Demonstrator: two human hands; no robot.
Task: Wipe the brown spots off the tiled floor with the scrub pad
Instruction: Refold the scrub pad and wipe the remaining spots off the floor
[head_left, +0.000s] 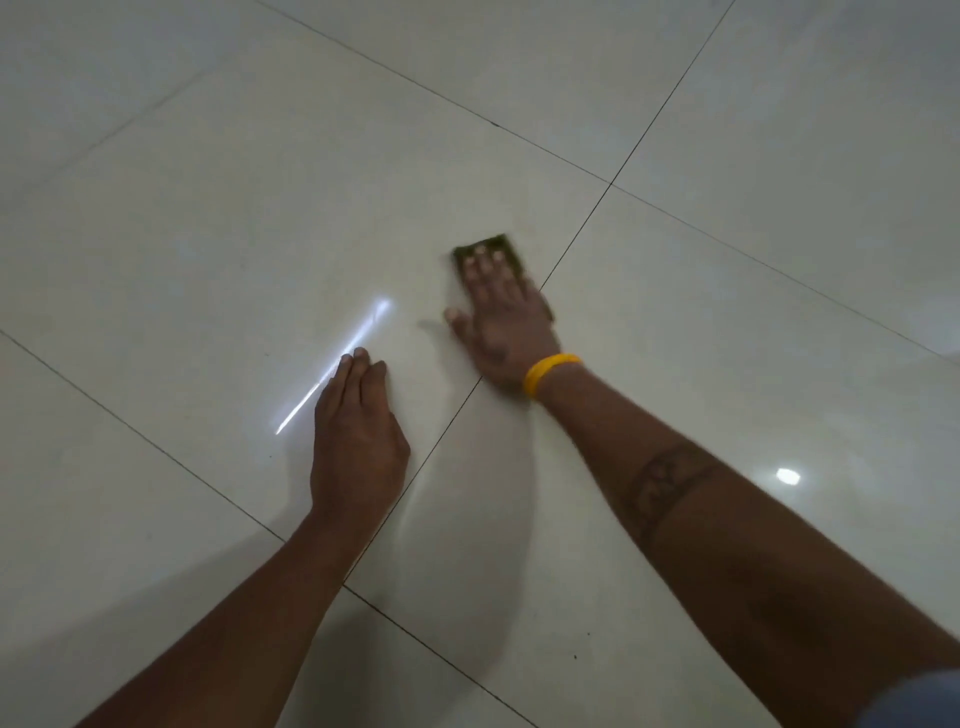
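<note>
The glossy, pale cream tiled floor (218, 218) fills the whole view, crossed by thin dark grout lines (582, 236) and streaked by a bright reflected bar of light (340, 358).

Two bare forearms reach out over it from the lower edge. The left hand (358, 441) lies palm down on the tile, fingers straight and together, gripping nothing; it looks like a brace for the person's weight. The right hand (501, 319), with a yellow band (548, 371) at the wrist, is spread flat with fingers splayed, pressing down on a dark green rectangular scrub pad (506, 247) rather than closing around it. The two hands are well apart.

The pad sits on the floor just beside a grout line, its far end showing beyond the fingertips. The right hand and pad are blurred, which suggests that the scrubbing stroke is the step in hand.

No brown spots can be made out around the pad; only a few tiny dark specks (575, 657) show on the near tile, and what they are cannot be told. The next move likely calls for firm downward pressure, with the pad kept flat, and a check of the wiped patch.
</note>
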